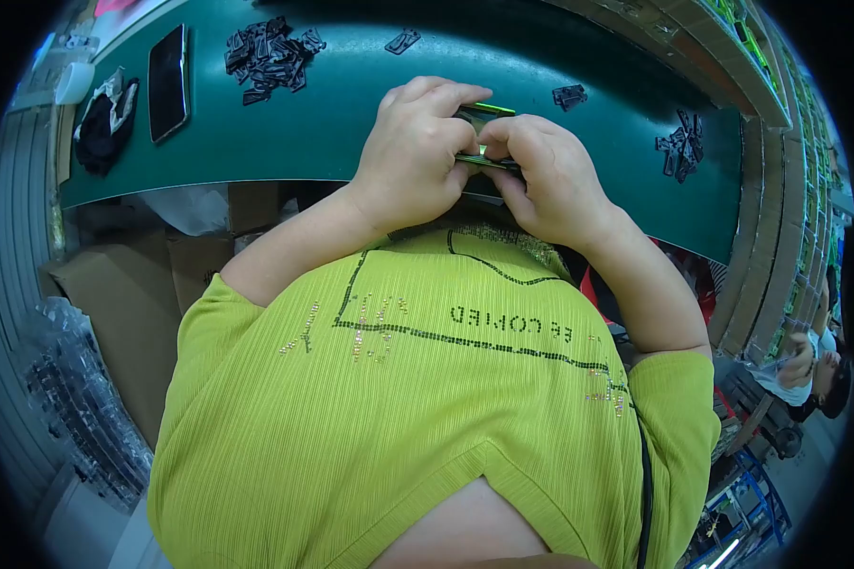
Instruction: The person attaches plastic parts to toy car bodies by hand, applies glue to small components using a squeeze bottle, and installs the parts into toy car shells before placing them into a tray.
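Close to my body, at the near edge of the table, my left hand (413, 147) and my right hand (552, 175) meet around a small, thin part with bright green edges and a dark middle (491, 109). My left fingers curl over its left side and along its top. The right thumb and forefinger pinch at its right side, by the lower edge. Much of the part is covered by the fingers, so its exact kind cannot be made out. Beyond the hands, one small black plastic piece (403, 41) lies alone, and further black pieces (569, 96) lie to the right.
On the green table (351, 100) are a large heap of black pieces (268, 59), a smaller heap (680, 147), a phone (169, 83) and a dark bundle (109, 128). Cardboard edging (745, 228) borders the right side. Boxes (123, 294) stand below left. Another person (807, 375) is far right.
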A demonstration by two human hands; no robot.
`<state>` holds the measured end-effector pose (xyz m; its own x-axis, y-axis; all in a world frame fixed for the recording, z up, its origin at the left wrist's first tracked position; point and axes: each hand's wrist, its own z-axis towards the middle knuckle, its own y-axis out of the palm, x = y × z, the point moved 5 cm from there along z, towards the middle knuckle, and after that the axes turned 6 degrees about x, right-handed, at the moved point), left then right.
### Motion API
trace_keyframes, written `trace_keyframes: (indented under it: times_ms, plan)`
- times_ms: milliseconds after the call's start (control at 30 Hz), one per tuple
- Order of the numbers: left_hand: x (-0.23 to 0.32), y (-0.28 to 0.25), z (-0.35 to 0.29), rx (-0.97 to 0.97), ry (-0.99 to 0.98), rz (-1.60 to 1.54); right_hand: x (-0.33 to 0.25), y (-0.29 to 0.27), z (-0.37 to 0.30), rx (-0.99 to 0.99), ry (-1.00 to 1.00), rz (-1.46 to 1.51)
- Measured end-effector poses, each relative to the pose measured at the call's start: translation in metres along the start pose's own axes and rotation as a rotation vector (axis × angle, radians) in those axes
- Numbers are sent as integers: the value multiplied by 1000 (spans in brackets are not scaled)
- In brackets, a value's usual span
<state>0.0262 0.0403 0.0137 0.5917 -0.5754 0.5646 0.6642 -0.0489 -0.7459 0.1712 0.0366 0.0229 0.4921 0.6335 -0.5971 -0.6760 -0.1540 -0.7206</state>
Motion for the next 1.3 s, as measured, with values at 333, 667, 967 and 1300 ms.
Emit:
trace_keyframes:
  times_ms: [333, 667, 967, 1300]
  plan:
    - [1, -15, 21, 40, 34, -86, 8, -13, 11, -42, -41, 51]
    - [-12, -28, 36, -164, -16, -507, 28, -41, -1, 50, 288, 623]
    - [-7, 3, 16, -306, -528, -1378, 13, -51, 8, 76, 110, 247]
    - [-11, 27, 0, -383, -819, -1884, 26, -36, -11, 133, 257, 375]
